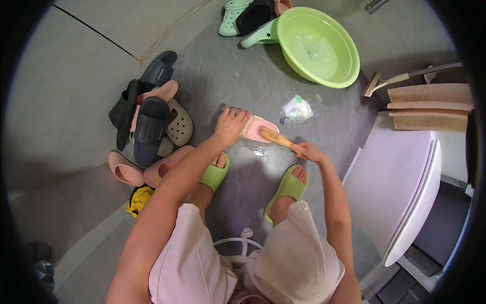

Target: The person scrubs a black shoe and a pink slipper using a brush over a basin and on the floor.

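Looking down at a grey tiled floor, a person's left hand (232, 125) grasps one end of a pink slide sandal (262, 123), which lies on the floor ahead of the two feet. The right hand (309, 151), fingers clenched round its handle, holds a wooden brush (277, 137) with its head against the sandal's sole. A crumpled clear plastic bag (297, 110) lies just beyond. Farther off stands a lime-green basin (324, 82) (cloudy liquid inside); at left, assorted footwear (152, 126) is heaped.
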